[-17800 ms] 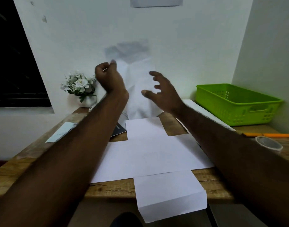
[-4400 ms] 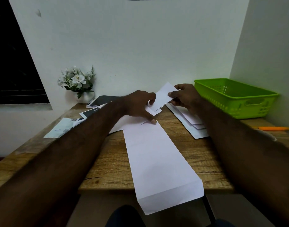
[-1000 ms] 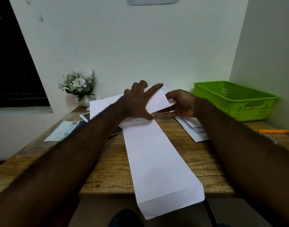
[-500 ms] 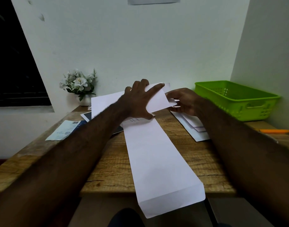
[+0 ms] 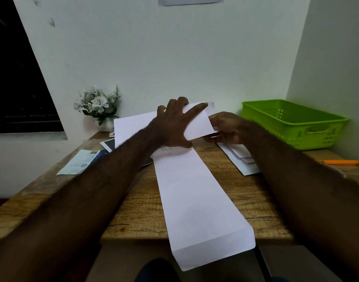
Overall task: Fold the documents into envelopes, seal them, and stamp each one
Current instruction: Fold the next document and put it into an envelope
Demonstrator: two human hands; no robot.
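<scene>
**Left hand point(image 5: 172, 127) moved up onto folded sheet point(image 5: 199, 123)**

Splayed flat, pressing it at envelope point(image 5: 194, 190) far end; right hand point(image 5: 227, 127) grip pinches sheet's edge. Envelope overhangs bench point(image 5: 138, 210), so a hard push could slide it off or crumple the sheet.

wooden table point(image 5: 138, 210) | long envelope point(image 5: 194, 200) | envelope stack point(image 5: 245, 165) | green basket point(image 5: 276, 127) | flower pot point(image 5: 106, 124) | leaflet point(image 5: 81, 163) | orange pen point(image 5: 341, 162)

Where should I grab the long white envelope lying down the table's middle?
Pinch the long white paper envelope by its near end, coming from the person's side: that end overhangs the wooden table, so fingers likely fit beneath. The rest lies flat; the left hand covers its far end.
</scene>
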